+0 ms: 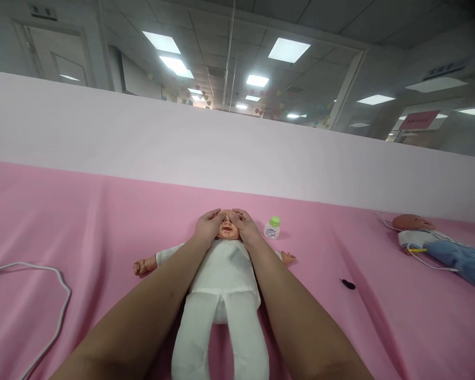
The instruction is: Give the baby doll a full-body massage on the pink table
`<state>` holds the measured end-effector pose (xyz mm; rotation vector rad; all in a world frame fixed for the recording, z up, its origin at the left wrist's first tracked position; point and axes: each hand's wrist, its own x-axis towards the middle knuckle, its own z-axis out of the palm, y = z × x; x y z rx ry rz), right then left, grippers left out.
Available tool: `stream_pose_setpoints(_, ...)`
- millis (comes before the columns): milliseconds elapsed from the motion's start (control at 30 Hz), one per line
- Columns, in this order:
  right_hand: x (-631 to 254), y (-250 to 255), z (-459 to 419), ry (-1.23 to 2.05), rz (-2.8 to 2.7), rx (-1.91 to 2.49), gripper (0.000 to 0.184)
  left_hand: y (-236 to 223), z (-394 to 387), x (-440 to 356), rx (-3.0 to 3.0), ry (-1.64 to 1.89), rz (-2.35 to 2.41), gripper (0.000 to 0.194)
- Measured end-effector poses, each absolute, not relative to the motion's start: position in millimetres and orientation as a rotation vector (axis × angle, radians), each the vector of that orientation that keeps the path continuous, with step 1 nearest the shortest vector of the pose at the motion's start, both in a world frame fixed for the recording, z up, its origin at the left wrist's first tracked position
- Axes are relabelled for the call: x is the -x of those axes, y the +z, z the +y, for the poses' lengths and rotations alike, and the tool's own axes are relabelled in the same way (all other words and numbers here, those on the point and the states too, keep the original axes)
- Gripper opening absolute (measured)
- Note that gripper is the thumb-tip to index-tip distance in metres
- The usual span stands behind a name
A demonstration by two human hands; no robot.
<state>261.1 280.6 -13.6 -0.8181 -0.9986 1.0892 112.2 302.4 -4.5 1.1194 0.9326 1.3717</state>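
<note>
A baby doll in a white top and white trousers lies on its back, head away from me and arms spread. My left hand cups the left side of its head, and my right hand cups the right side. Both thumbs rest on the brow and eye area, hiding the eyes; the doll's mouth shows below them. The fingers curve round the sides of the head, partly out of sight. Just right of my right hand stands a small clear bottle with a green cap.
Pink cloth covers the surface, backed by a low white wall with glass above. A second doll in blue and white lies far right with a white cord. A small black object lies nearer; a white cable runs at left.
</note>
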Motion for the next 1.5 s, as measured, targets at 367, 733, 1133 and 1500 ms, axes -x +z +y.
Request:
stream_pose_setpoints(367, -260.6, -16.9, 280.7, 1.225, -0.859, 0.774, 0.055, -5.1, 305.5, -110.4, -1.066, 1.398, 0.918, 0.037)
stream_pose_setpoints(733, -260.1, -14.1, 279.6, 1.064, -1.01, 0.888, 0.059, -4.2, 300.3, -109.2, -1.135, 1.374, 0.89, 0.06)
stream_pose_setpoints(1133, -262.0, -19.1, 283.6, 1.066, -0.953, 0.819, 0.051, -6.0, 306.2, -113.2, -1.14, 1.393, 0.934, 0.04)
stream_pose_setpoints(1500, -265.1, -18.6, 280.2, 1.127, -0.899, 0.802, 0.054, -4.9, 305.0, -111.7, -1.083, 1.378, 0.84, 0.041)
